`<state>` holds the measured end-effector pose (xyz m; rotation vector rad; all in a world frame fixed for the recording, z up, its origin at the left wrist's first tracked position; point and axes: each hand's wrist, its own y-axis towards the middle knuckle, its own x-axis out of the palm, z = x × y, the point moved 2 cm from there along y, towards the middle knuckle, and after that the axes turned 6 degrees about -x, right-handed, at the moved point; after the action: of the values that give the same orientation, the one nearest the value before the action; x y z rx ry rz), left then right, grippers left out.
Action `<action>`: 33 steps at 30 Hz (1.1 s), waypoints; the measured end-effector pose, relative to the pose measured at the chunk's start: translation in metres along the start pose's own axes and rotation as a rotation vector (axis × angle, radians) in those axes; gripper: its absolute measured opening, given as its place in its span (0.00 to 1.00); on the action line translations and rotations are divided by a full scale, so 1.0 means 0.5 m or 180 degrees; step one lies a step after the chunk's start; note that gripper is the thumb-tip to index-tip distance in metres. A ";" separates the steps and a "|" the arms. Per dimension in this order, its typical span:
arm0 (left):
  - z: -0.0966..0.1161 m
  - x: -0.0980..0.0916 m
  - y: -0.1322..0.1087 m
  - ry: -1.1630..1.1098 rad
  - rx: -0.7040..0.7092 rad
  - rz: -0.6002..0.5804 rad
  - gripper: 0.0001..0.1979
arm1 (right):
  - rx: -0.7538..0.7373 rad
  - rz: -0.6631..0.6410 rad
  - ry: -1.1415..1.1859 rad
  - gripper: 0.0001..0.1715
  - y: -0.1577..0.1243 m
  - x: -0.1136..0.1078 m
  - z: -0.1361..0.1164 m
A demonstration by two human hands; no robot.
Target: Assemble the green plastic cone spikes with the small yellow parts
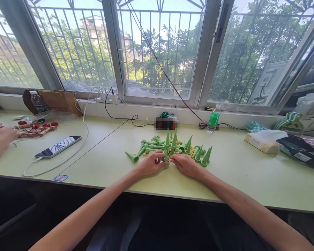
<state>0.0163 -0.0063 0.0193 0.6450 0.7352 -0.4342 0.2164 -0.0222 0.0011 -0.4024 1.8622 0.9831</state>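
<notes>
My left hand (pixel 153 162) is closed on a green plastic spike (pixel 166 156), which stands point up at the table's front middle. Close by on its right, my right hand (pixel 185 164) has its fingertips pinched together at the spike's side; what they hold is too small to make out. Behind both hands lies a pile of similar green spikes (pixel 149 150), some upright and some on their sides. Small yellow pieces (pixel 192 150) are scattered among them. One loose spike (pixel 132 157) lies left of the pile, and a few stand upright at its right end.
A phone (pixel 58 147) on a white cable lies to the left. Beyond it, another person's hand (pixel 1 137) is near beads (pixel 36 129). At the back stand a green-labelled bottle (pixel 214 119) and a blurred-out box (pixel 165 124). A tissue pack (pixel 263 141) lies right.
</notes>
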 end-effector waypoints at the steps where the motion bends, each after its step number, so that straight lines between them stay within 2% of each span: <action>1: 0.000 0.000 0.000 -0.0005 0.0006 0.0005 0.10 | 0.0004 -0.0008 -0.0012 0.15 0.000 0.001 0.000; 9: 0.003 -0.002 -0.003 -0.0023 0.0073 0.0033 0.05 | -0.0007 -0.0008 -0.0160 0.16 0.000 0.005 0.004; 33: -0.008 0.002 -0.005 -0.0068 0.0131 0.0098 0.08 | 0.0056 0.0010 -0.0027 0.16 0.002 -0.005 -0.006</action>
<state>0.0137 -0.0055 0.0155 0.6886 0.6966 -0.4283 0.2150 -0.0243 0.0042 -0.3844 1.8631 0.9684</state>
